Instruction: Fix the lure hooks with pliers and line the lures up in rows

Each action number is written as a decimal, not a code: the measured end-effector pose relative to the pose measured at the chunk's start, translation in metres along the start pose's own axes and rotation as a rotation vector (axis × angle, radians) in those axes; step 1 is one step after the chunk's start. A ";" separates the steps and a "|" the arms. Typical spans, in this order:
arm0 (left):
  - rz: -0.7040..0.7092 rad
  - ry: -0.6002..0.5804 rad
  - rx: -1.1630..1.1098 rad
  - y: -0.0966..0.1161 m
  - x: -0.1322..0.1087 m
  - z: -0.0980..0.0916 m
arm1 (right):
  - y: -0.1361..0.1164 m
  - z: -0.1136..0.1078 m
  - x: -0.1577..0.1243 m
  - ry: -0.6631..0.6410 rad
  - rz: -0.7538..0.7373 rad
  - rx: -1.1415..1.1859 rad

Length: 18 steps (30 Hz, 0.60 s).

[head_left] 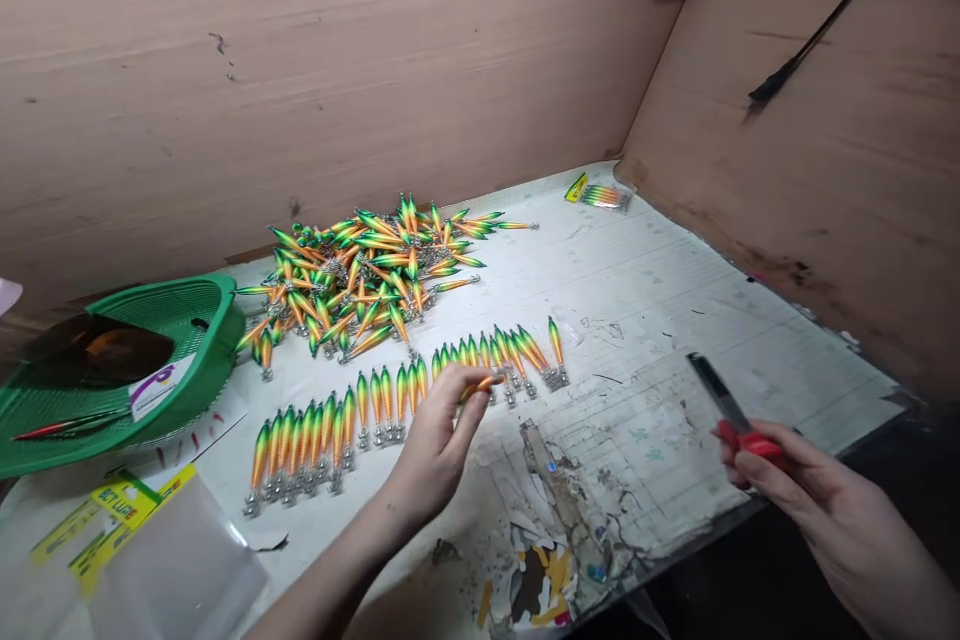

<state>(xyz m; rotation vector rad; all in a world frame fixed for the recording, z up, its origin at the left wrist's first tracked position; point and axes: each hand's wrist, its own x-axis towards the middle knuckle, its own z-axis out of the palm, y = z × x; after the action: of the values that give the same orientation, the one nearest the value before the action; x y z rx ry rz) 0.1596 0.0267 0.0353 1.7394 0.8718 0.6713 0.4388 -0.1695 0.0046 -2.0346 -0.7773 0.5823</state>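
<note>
My left hand (442,430) is closed around a fishing lure (480,386), its orange body and hook end showing between thumb and fingers. Right beside it runs a row of green, yellow and orange lures (322,435) lying side by side, hooks toward me. Over the table's right front edge, my right hand (795,475) grips a red-handled tool with a dark flat blade (720,392), which looks like a utility knife, pointing up and left. Behind the row is a large heap of similar lures (367,270).
A green plastic basket (217,320) stands at left, holding a dark object, a card and a red item. Clear bags with yellow labels (127,515) lie at front left. A packed set of lures (604,196) lies at the back right. Brown walls (450,70) enclose the table's back and right.
</note>
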 end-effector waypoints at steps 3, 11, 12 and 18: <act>0.306 -0.112 0.441 -0.008 0.051 0.016 | 0.013 -0.016 -0.003 0.161 0.070 -0.090; 0.510 -0.440 0.782 -0.010 0.147 0.061 | 0.019 0.003 -0.015 0.044 0.084 0.145; 0.514 -0.472 0.797 -0.010 0.149 0.061 | 0.020 0.005 -0.014 0.043 0.087 0.173; 0.413 -0.480 0.893 -0.016 0.155 0.046 | 0.034 0.007 -0.009 -0.005 0.118 0.212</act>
<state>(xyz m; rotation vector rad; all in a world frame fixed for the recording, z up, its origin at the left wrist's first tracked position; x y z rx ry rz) 0.2814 0.1314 0.0105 2.7765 0.4816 0.0596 0.4387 -0.1870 -0.0269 -1.8915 -0.5751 0.7063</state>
